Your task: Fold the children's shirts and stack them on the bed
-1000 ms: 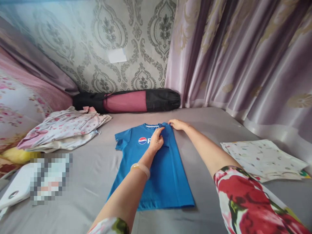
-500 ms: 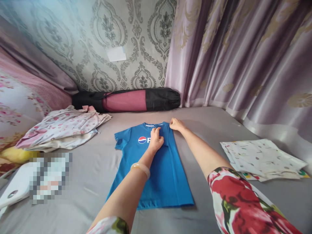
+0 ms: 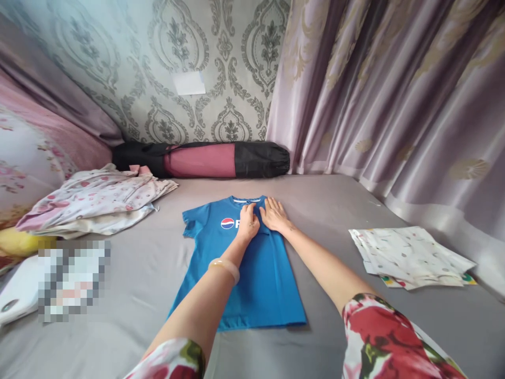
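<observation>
A blue T-shirt (image 3: 252, 284) lies front up on the grey bed sheet, its collar away from me. Its left sleeve sticks out, while the right side is folded inward with no sleeve showing there. A round red, white and blue logo and part of a white letter show on the chest; my left hand (image 3: 249, 222) covers the rest. That hand's fingers are curled closed on the cloth just below the collar. Flat on the folded shoulder rests my right hand (image 3: 275, 215), fingers spread.
Folded white patterned cloths (image 3: 412, 258) lie on the right. To the left is a pile of printed clothes (image 3: 98, 200), with a white object (image 3: 23, 289) and a blurred-out patch nearer me. A black and pink rolled bag (image 3: 201, 159) lies along the wall beside the curtain (image 3: 355, 89).
My right hand has gone from a closed grip at the shirt's shoulder edge to lying flat on the shoulder, slightly left and nearer. My left hand stays at the chest.
</observation>
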`<action>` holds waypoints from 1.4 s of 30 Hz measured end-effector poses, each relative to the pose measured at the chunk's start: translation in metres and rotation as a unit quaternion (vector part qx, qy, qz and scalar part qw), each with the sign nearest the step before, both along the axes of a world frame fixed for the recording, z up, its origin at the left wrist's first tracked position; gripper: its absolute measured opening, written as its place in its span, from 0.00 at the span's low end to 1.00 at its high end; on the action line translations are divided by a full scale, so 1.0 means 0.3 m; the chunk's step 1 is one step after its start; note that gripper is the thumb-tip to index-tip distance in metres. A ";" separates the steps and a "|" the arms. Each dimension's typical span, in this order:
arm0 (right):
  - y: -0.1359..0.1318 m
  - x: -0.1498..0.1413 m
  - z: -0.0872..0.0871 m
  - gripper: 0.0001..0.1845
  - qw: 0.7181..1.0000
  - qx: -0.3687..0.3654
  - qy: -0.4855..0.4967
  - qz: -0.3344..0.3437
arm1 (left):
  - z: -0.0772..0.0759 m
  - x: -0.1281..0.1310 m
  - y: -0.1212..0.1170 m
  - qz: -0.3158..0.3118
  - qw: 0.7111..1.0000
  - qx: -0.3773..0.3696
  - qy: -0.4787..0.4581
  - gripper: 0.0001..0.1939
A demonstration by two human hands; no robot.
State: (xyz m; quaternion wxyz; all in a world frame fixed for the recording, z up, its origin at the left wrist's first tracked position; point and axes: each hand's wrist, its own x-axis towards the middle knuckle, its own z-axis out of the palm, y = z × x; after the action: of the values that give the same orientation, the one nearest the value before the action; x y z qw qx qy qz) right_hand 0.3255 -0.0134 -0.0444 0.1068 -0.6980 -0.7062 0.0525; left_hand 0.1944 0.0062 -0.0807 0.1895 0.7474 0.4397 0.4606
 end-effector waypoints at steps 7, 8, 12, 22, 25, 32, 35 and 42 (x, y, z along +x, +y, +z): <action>0.013 0.006 -0.022 0.33 1.000 0.007 0.010 -0.010 | 0.007 -0.008 -0.002 0.013 1.000 -0.023 -0.015 0.26; 0.012 0.006 -0.018 0.33 1.000 0.007 0.012 -0.011 | 0.011 -0.010 -0.003 0.016 0.999 -0.030 -0.018 0.26; -0.016 0.001 0.004 0.33 1.000 0.002 0.019 -0.006 | 0.027 -0.014 -0.007 0.014 0.999 -0.049 -0.011 0.24; -0.389 -0.024 0.035 0.36 0.996 -0.024 0.007 0.088 | 0.043 -0.011 0.001 -0.003 0.997 -0.076 0.003 0.21; -0.532 -0.038 0.038 0.36 0.993 -0.029 0.025 0.108 | 0.044 -0.015 0.001 -0.008 0.996 -0.087 0.004 0.22; -0.818 -0.056 0.110 0.33 0.974 -0.070 0.112 0.184 | 0.061 -0.019 0.001 0.006 0.991 -0.125 -0.055 0.33; -0.801 -0.046 0.154 0.25 0.962 -0.059 0.148 0.221 | 0.074 -0.009 0.022 0.065 0.970 -0.217 -0.090 0.38; -0.333 0.038 0.113 0.21 0.990 0.025 0.120 0.065 | 0.102 0.032 0.064 0.124 0.930 -0.302 -0.167 0.35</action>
State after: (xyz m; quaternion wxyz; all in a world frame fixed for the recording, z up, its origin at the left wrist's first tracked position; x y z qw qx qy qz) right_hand 0.3368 -0.1132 -0.0106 0.2045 -0.6361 -0.7334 0.1252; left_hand 0.2041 0.0256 -0.0501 0.4183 0.5068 0.6091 0.4441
